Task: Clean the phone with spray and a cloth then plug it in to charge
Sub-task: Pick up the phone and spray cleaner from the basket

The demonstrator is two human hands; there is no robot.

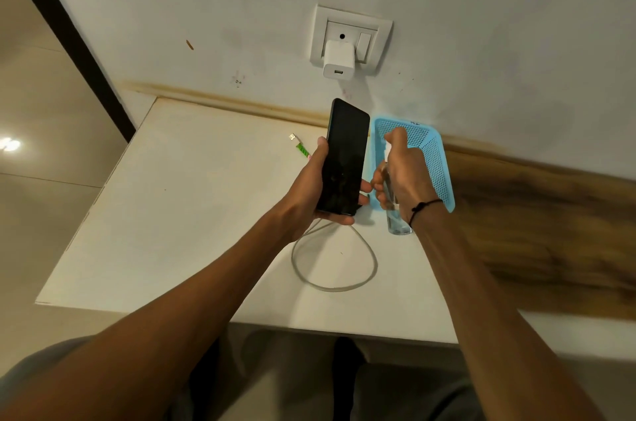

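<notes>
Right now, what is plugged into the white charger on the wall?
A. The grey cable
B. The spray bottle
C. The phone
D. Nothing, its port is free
D: the charger shows an open port, while the cable lies looped on the table with its plug end loose.

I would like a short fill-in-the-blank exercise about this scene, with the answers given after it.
1. The left hand holds the phone with its dark ____ facing the camera.
2. The right hand grips a clear spray ____.
3. The white charger sits in the wall ____.
4. The white cable lies looped on the table, not yet joined to the ____.

Answers: screen; bottle; socket; charger
</notes>
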